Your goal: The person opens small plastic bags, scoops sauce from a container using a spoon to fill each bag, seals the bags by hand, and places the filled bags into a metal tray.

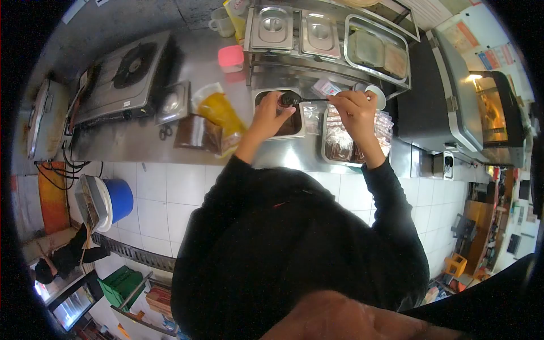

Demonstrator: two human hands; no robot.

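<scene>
My right hand (354,110) pinches the thin handle of a black spoon (291,98), which lies nearly level and points left. Dark stuff sits in its bowl. My left hand (267,119) curls around something small right beside the spoon's bowl; what it is stays mostly hidden by the fingers. Below both is a deep steel pan (298,131) set on the counter. To its right lies a clear plastic bag (311,118). Under my right forearm a steel tray (324,150) holds several clear packets with dark contents.
Left of the pan lie a yellow bag (218,109), a brown bag (198,134) and scissors (165,132). Farther left stands a gas stove (124,73). A steel shelf (328,61) with lidded pans rises behind. A pink-lidded tub (230,58) and white cup (376,96) stand nearby.
</scene>
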